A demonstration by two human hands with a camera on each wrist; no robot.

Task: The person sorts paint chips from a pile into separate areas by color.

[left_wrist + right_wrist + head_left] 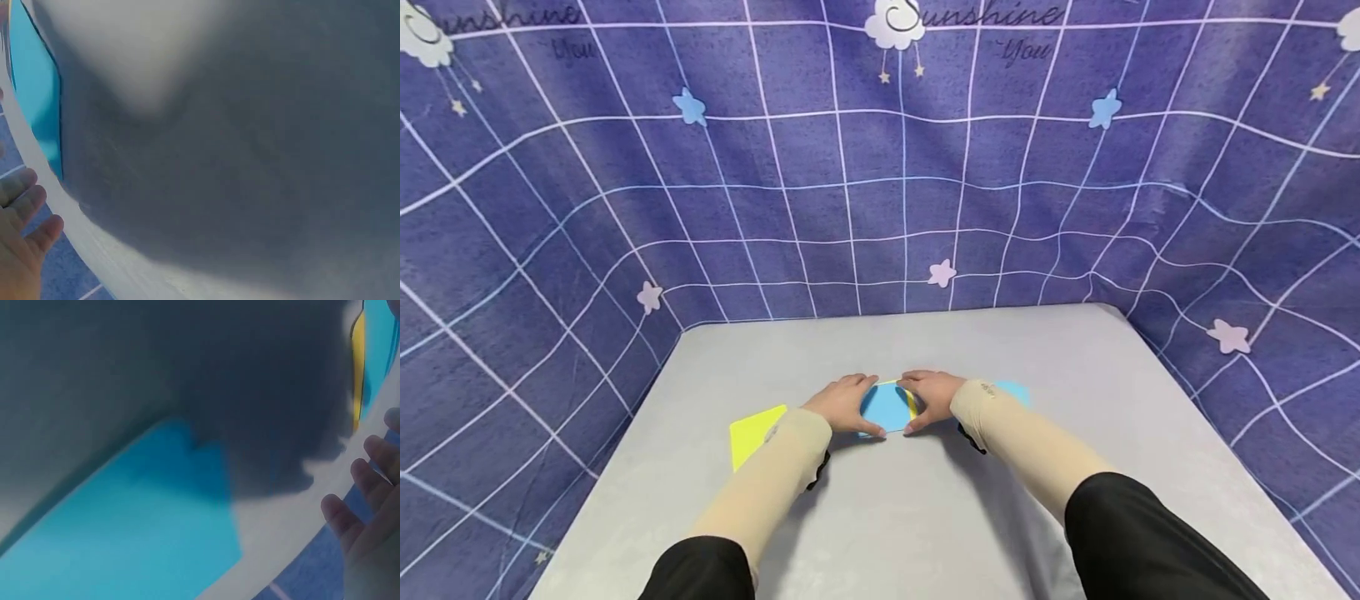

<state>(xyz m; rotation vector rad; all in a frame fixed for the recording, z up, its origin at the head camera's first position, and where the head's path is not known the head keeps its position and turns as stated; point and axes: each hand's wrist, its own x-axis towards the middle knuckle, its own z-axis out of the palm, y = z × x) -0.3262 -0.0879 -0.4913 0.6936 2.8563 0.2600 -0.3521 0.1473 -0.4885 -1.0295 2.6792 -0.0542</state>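
A blue sheet of paper (886, 407) lies near the middle of the grey table, with a yellow strip (912, 402) showing along its right side and far edge. On its left side is my left hand (844, 405), thumb by the near edge and fingers by the far edge. My right hand (934, 395) mirrors it on the right side. Both hands have their fingers spread and extended at the sheet's edges; exact contact is hard to see. The left wrist view shows part of the blue sheet (39, 94) beyond the fingers.
A yellow sheet (752, 433) lies left of the left forearm, partly covered by it. Another blue sheet (137, 531) lies under the right forearm. The grey tabletop (887, 517) is bordered by a purple grid-patterned curtain (805, 208) at the back and sides.
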